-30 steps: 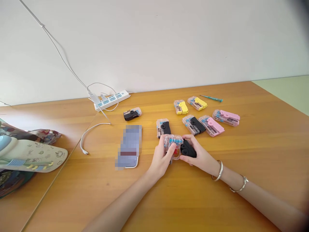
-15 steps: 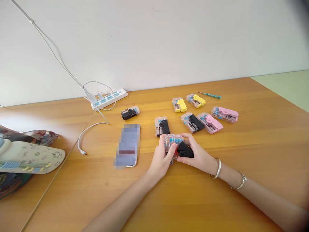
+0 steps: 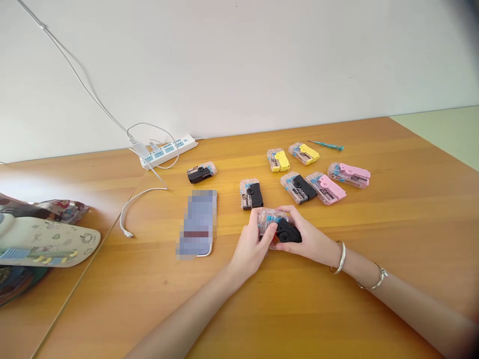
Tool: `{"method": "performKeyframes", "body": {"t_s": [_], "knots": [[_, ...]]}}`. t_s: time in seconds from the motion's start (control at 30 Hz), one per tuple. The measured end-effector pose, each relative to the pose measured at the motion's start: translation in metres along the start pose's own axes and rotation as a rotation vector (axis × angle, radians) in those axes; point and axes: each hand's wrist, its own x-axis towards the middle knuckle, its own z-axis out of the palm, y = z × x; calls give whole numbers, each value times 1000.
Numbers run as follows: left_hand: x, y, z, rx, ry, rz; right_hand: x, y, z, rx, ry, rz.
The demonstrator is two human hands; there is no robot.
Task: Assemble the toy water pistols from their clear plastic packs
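Both my hands grip one clear-and-black folding toy gun [image 3: 288, 231] above the table's middle. My left hand [image 3: 251, 245] is closed round its clear body, the thumb lying across it. Round the black grip part is my right hand [image 3: 305, 233], fingers above and thumb below. Blue and red parts show through the clear plastic; the fingers hide some of it. Just beyond my left hand lies a black toy gun [image 3: 251, 194]. Farther right are another black one [image 3: 298, 188], a pink one [image 3: 326, 188] and a second pink one [image 3: 350, 175].
Two yellow toy guns [image 3: 278, 160] and a teal screwdriver [image 3: 326, 145] lie toward the back. At left are a black toy gun [image 3: 202, 172], a phone [image 3: 200, 222], a power strip [image 3: 168, 152] and a white cable [image 3: 129, 212]. A patterned cream object [image 3: 56, 242] lies far left.
The toy gun has turned slightly in my hands, its black grip now closer against the clear body. My left thumb has shifted a little right toward the black part.
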Motion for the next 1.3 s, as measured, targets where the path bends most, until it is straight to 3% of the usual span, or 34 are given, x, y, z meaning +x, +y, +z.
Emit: {"method": "performKeyframes", "body": {"t_s": [0.4, 0.67, 0.8, 0.93, 1.03, 1.17, 1.3], "knots": [[-2, 0, 2, 9, 1, -2, 1, 0, -2, -31, -38, -5], [-3, 2, 2, 28, 4, -16, 1, 2, 0, -79, 0, -36], [-4, 4, -2, 157, -4, 25, 1, 4, 2, -116, 83, -68], [-5, 5, -5, 422, 1, 113, 1, 4, 1, -101, 216, -116], [-4, 4, -4, 518, -65, 147, 0, 3, 1, -64, 288, -142], [-3, 4, -1, 479, -154, 190, -1, 4, 5, -20, 287, -121], [-3, 4, -1, 339, -145, 176, -2, 5, 6, -48, 269, -117]]}}
